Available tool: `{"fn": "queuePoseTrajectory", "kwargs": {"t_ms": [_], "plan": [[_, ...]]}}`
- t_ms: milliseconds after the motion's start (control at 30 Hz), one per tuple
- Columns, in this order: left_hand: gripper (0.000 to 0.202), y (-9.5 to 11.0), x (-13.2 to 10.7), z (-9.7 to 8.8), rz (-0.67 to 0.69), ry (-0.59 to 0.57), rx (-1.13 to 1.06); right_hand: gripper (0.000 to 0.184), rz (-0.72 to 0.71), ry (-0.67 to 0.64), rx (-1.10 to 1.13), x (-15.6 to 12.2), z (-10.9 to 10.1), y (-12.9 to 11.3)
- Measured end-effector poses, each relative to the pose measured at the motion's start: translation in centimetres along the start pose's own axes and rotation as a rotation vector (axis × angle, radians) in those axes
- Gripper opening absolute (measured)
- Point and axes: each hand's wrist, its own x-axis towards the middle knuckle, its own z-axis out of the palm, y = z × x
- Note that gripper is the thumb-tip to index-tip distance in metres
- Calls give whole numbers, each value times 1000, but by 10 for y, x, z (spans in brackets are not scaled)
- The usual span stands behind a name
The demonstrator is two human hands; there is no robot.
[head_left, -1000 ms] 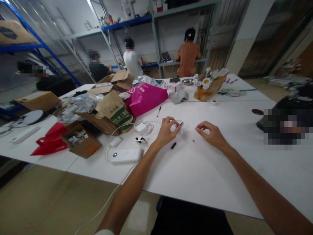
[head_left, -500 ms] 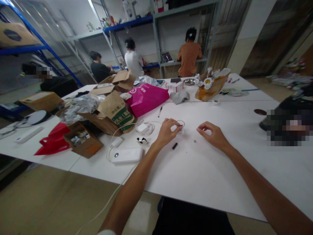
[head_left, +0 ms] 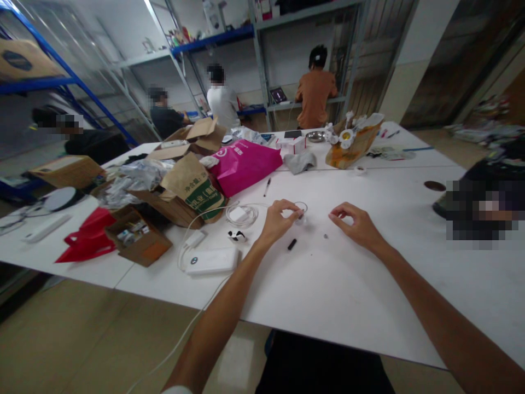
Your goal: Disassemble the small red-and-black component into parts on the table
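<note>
Two hands rest on the white table (head_left: 348, 284): the left hand (head_left: 276, 221) pinches a small ring-shaped part (head_left: 301, 207) between thumb and fingertips, held just above the tabletop, while the right hand (head_left: 356, 224) lies nearby with its fingers curled narrowly inward, and whether it holds anything cannot be told. Between them lie a short black piece (head_left: 291, 244) just beside the left wrist and a tiny dark speck (head_left: 325, 236) close to the right hand, with a white power bank (head_left: 210, 261) and coiled white cable (head_left: 241, 214) further to the left.
</note>
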Motion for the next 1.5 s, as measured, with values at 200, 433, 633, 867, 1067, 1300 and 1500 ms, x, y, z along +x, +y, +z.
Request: {"fn": "queuePoseTrajectory", "kwargs": {"t_ms": [200,433,633,867,1067,1300,1500], "plan": [[16,-1,3,0,-67,67,-39,31,-1,-3,-5,-1,0,1],[34,-2,11,-4,-183,209,-453,30,-8,18,-8,0,-2,-2],[38,7,10,-7,-221,138,-544,33,-1,27,-14,1,-2,-5],[38,10,10,-5,-223,127,-593,31,9,8,-9,0,-1,-4],[40,9,10,-5,-229,123,-594,34,-5,8,-11,0,-1,-5],[43,22,7,-4,-209,57,-633,31,-1,14,1,0,-1,-5],[45,23,7,-3,-228,33,-626,32,8,2,14,0,-1,-4]]}}
